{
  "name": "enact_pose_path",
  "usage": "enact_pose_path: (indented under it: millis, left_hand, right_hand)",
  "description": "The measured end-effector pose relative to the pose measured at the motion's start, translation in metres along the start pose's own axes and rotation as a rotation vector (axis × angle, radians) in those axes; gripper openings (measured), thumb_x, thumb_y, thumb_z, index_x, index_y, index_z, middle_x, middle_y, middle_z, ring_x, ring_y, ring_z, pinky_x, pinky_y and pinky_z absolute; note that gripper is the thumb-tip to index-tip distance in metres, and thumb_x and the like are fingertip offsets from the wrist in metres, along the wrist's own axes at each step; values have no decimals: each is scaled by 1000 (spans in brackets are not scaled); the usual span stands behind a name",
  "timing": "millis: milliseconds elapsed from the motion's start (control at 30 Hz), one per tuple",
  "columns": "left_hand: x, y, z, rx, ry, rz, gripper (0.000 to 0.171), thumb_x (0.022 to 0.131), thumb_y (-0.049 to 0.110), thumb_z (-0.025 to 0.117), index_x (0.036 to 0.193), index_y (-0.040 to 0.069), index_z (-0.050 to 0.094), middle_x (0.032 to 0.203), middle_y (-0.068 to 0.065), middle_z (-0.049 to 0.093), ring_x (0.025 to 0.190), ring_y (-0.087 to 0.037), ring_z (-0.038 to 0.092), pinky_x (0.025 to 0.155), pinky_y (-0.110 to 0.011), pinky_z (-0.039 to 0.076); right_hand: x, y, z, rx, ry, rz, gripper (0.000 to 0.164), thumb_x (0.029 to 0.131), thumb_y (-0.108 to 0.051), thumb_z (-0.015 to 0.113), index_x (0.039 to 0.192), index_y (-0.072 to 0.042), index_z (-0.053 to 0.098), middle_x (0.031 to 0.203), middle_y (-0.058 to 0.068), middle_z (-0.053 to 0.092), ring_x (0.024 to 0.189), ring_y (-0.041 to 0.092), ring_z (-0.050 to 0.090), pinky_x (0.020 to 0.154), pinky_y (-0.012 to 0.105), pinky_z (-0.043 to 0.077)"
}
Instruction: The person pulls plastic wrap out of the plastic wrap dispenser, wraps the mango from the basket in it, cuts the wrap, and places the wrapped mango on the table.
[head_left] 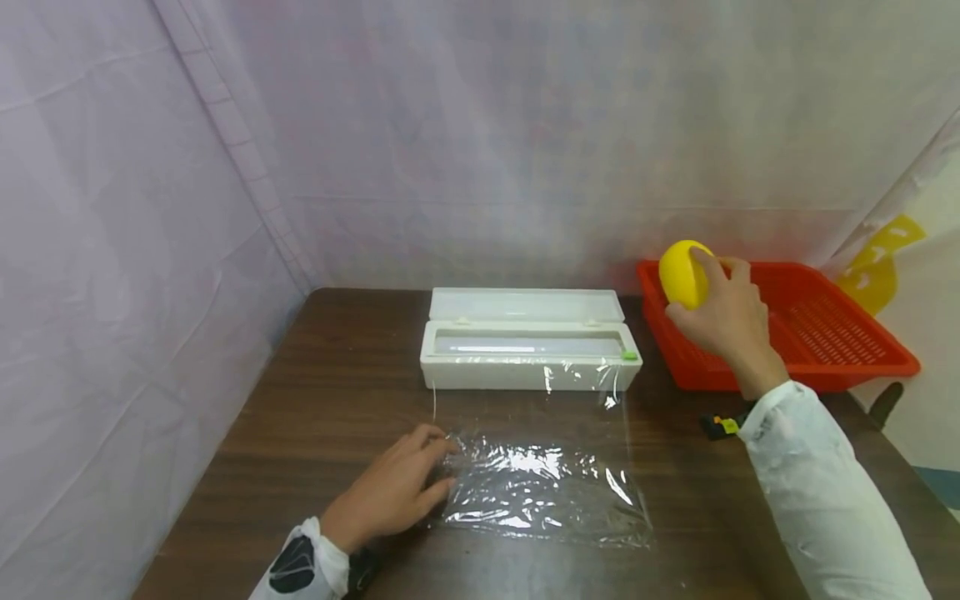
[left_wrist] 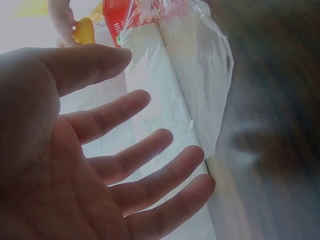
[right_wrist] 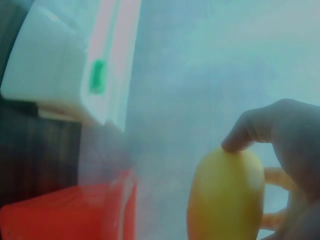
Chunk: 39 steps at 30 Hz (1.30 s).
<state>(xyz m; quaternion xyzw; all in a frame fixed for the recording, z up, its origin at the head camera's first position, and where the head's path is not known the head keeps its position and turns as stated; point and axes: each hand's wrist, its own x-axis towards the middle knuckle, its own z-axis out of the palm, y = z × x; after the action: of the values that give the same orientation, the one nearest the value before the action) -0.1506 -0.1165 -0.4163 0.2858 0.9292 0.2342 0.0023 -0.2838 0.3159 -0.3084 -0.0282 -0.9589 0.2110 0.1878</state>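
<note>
A clear sheet of cling film runs from a white cling film dispenser box across the near tabletop, wrinkled and shiny. Its lid stands raised at the back. At the film's left edge is my left hand, fingertips right at the film; the left wrist view shows the fingers spread and relaxed. My right hand holds up a smooth, rounded yellow object over the left side of the red basket. In the right wrist view, the thumb and fingers grip the yellow object from its side.
A green slider sits at the dispenser's right end. On the brown table, a small black and yellow item lies partly behind the right wrist. White curtains close off the back and left. A yellow cutout hangs beyond the basket.
</note>
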Motion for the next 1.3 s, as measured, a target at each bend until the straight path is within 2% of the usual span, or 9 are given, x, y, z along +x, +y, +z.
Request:
enact_pose_path:
  millis: [233,433,767,1100,1300]
  left_hand:
    - [-1,-1,0,5,-2,-2,46,90,27,69,132,12,60,132,-18,55,115,-33,55,95,-59,50]
    - [-1,1,0,4,-13,-9,46,90,28,68,132,11,60,132,-17,55,115,-32,55,95,-59,50]
    - [-1,1,1,13,-10,-6,47,90,29,69,132,11,60,130,-16,56,112,-31,57,94,-57,52]
    - [-2,1,2,22,-12,-5,47,90,30,68,132,11,61,129,-15,56,111,-29,58,93,-56,53]
    - [-2,0,2,24,-13,-3,46,90,31,68,131,12,61,130,-15,56,111,-30,57,93,-56,53]
  right_hand:
    - [-8,-17,-8,1,-1,-63,88,83,-30,68,158,-23,23,150,31,26,104,54,40,83,75,42]
    - [-17,-29,-14,15,-8,-97,87,83,-29,69,158,-26,24,151,28,26,100,52,43,81,73,46]
    - [-29,-46,-15,8,26,-189,83,80,-26,70,154,-24,33,147,29,31,93,49,46,73,69,48]
    - [-41,-63,-8,21,36,-273,86,77,-23,74,153,-25,35,150,25,32,96,47,48,80,73,49]
    - [-45,-70,-8,13,32,-305,85,76,-22,74,152,-23,36,148,26,34,97,46,47,79,72,49]
